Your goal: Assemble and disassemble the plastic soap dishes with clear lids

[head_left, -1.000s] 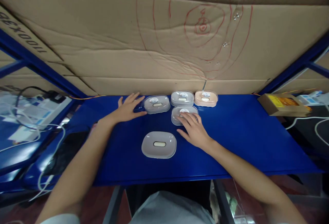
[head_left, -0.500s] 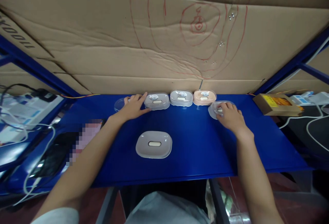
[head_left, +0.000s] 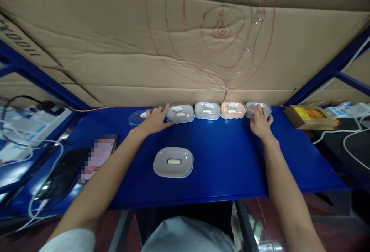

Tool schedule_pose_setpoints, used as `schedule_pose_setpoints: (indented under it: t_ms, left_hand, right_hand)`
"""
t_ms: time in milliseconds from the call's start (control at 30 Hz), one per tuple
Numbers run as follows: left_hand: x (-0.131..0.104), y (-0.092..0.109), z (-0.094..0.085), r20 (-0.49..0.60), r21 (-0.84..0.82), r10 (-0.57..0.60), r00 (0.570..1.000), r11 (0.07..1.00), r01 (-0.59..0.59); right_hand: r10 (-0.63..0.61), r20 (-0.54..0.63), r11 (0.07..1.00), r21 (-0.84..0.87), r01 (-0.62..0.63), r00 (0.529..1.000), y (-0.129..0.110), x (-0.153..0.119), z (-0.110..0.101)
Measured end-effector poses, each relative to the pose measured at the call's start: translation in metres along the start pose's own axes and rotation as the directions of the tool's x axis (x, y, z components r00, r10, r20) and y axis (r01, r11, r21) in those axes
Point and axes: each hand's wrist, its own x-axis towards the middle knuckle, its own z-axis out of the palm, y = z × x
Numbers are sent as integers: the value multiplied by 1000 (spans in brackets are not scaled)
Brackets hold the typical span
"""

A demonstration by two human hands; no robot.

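Note:
A row of oval soap boxes with clear lids runs along the back of the table. My left hand (head_left: pixel 157 120), fingers spread, is against the left side of a grey soap box (head_left: pixel 180 114). Behind that wrist a loose clear lid (head_left: pixel 135 119) lies partly covered. In the middle of the row stand a pale grey soap box (head_left: pixel 207 111) and a peach one (head_left: pixel 232 111). My right hand (head_left: pixel 261 122) rests its outstretched fingers on the lid of the right-end soap box (head_left: pixel 251 109), largely hiding it. An uncovered grey soap dish (head_left: pixel 173 171) sits nearer the front.
Cardboard (head_left: pixel 121 66) with red drawn lines rises behind the blue table (head_left: pixel 225 167). A phone (head_left: pixel 100 155) and a dark device (head_left: pixel 62 178) with white cables lie left. At the right edge is a small cardboard box (head_left: pixel 309 117), with more cables beyond it.
My right hand has moved the end soap box back and right, into line beside the peach one. My left hand and the other boxes in the row have shifted slightly right.

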Motion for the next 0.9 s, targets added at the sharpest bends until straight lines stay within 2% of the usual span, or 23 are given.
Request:
schedule_pose_setpoints:
  t_ms: [133,200,267,367,467,567,667,733,767,900]
  left_hand:
    - [5,15,0,-1,-46,30,1000,998,-30]
    - [10,25,1,0,-90,49,999,995,-49]
    - [15,34,3,3,-152,81,997,985,-79]
    - [14,40,2,-3,-279,136,991,951,-131]
    - [-4,36,-1,-41,-435,172,984,884,-172]
    - [-33,25,-4,-69,-604,188,980,774,-191]
    - [-61,18,-3,-71,-735,187,980,655,-178]
    - [-74,17,-1,-56,-799,216,975,576,-173]
    - [-78,17,0,-44,-826,239,970,538,-170]
    - [-84,19,1,9,-893,356,934,423,-153]
  right_hand:
    - [-60,-113,997,49,65,992,-23,-4,-12]
    - [-150,-151,982,91,165,977,-45,-12,-19]
    - [-284,-184,937,157,313,941,-71,-24,-26]
    - [-506,-151,803,275,528,849,-113,-51,-32]
    - [-714,-43,626,410,664,699,-146,-81,-35]
    - [-826,26,489,528,694,563,-170,-108,-33]
    - [-869,66,432,588,685,491,-187,-129,-26]
    - [-876,81,422,608,673,476,-193,-137,-18]
    - [-871,81,425,616,663,484,-195,-139,-14]
    - [-800,34,478,638,603,599,-189,-131,-3]
